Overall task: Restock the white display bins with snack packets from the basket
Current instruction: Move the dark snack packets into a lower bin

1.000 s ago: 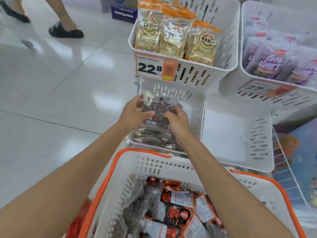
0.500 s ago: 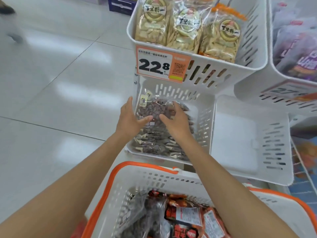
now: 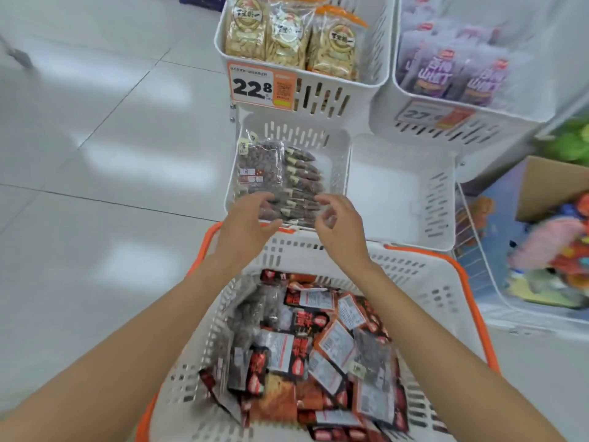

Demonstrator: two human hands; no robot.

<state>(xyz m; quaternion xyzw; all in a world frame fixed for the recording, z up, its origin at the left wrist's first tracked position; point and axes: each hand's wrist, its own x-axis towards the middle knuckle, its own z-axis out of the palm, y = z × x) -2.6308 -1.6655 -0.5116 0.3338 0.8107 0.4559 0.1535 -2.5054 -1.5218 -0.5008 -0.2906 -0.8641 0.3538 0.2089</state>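
Head view: we take the lower-left display bin (image 3: 338, 145) as our landmark for every place below.
Change noted: half a second ago both hands lay on the top nut packet (image 3: 259, 165) inside the bin; now they sit at its near rim, off the packet.
Meaning for task: we judge this packet placed, and a fresh pick from the basket (image 3: 424, 275) as next.
Left hand (image 3: 245, 226): over the near rim of the bin, fingers loosely curled and apart, holding nothing.
Right hand (image 3: 342, 229): beside the left at the same rim, fingers bent and slightly spread, also empty.
Top nut packet, place: against the bin's left wall, leaning on the row of packets (image 3: 302, 186) filed behind it.
Top nut packet, axis: long axis runs from the bin's near rim toward its back wall; yellow-tagged end points to the back wall.
Basket: just near of the bin, heaped with red-and-black packets (image 3: 314, 338).
Neighbouring bin (image 3: 443, 193): right of the landmark, bare inside.
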